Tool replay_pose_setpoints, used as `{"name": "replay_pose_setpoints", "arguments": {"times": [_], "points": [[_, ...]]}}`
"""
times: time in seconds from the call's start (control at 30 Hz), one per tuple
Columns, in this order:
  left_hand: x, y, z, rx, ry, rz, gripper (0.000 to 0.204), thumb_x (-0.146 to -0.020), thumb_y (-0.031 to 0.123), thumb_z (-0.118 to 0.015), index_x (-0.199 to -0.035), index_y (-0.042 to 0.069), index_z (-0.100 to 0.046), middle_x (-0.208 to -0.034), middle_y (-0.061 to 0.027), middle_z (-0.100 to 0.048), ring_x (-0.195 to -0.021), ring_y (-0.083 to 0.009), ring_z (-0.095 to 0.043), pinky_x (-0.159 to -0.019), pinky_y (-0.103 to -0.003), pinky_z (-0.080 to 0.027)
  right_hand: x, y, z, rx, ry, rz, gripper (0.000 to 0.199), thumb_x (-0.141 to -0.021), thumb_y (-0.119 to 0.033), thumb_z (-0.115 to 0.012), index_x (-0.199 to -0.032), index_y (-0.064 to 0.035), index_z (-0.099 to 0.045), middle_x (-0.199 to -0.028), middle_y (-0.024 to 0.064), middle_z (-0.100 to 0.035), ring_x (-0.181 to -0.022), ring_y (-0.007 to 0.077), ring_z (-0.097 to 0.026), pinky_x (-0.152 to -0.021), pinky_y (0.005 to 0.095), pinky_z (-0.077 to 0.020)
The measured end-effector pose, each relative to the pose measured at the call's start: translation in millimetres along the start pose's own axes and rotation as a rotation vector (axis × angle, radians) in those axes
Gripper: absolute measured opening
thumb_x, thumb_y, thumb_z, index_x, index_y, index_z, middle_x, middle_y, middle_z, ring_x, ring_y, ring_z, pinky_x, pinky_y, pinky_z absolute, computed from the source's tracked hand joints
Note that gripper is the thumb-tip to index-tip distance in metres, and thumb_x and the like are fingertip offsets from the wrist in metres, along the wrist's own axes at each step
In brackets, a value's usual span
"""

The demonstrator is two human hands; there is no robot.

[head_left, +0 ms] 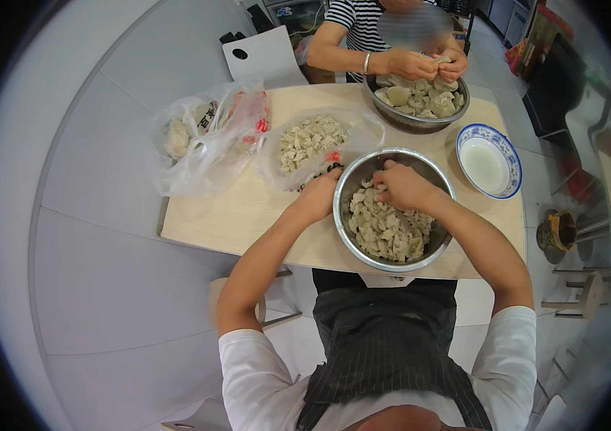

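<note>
A steel bowl [389, 267] stands at the table's near edge, filled with pale, torn pieces of food [384, 226] that look like mushroom. My right hand [407, 188] reaches over its right side into the bowl, its fingers curled among the pieces at the far left. What lies between those fingertips is hidden. On the outside, my left hand [320, 195] rests against the bowl's left rim with bent fingers, partly hidden. Just beyond it, a clear plastic bag [366, 129] lies spread open with more small torn pieces [311, 140] on it.
Across the table, a person's hands [427, 66] work over a second steel bowl [420, 126] of larger pale pieces. A blue-patterned white bowl [488, 161] with whitish liquid sits at right. Bunched plastic bags [208, 140] lie at the left edge of the wooden table [248, 223].
</note>
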State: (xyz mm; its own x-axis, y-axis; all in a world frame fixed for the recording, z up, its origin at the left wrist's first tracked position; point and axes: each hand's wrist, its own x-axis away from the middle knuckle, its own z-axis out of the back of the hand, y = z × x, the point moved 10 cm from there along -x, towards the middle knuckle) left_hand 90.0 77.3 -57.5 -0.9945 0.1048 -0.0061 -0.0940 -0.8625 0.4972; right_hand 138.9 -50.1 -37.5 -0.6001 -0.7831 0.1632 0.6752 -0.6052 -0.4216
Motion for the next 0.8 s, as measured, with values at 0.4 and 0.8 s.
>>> {"name": "replay_pose_setpoints", "arguments": {"times": [0.4, 0.8], "points": [[-16.9, -21.2, 135.8, 0.122, 0.37, 0.178, 0.015, -0.084, 0.002, -0.062, -0.097, 0.003, -0.069, -0.088, -0.0155, -0.07, -0.079, -0.0298, -0.066, -0.072, -0.038, -0.051, -52.9, -38.7, 93.3, -0.938, 0.126, 0.075, 0.008, -0.089, -0.01, -0.066, -0.092, -0.0032, -0.067, -0.077, 0.0037, -0.063, -0.064, 0.0106, -0.065, -0.055, 0.0255, -0.0503], [4.1, -51.0, 85.9, 0.093, 0.047, 0.156, 0.021, -0.088, 0.009, -0.062, -0.108, 0.003, -0.069, -0.093, -0.0168, -0.071, -0.086, -0.0277, -0.068, -0.08, -0.036, -0.052, -44.6, -67.1, 41.4, -0.303, -0.048, 0.183, 0.03, -0.076, -0.007, -0.069, -0.106, -0.0087, -0.069, -0.107, 0.0174, -0.068, -0.089, 0.0274, -0.067, -0.078, 0.0372, -0.0536]]}}
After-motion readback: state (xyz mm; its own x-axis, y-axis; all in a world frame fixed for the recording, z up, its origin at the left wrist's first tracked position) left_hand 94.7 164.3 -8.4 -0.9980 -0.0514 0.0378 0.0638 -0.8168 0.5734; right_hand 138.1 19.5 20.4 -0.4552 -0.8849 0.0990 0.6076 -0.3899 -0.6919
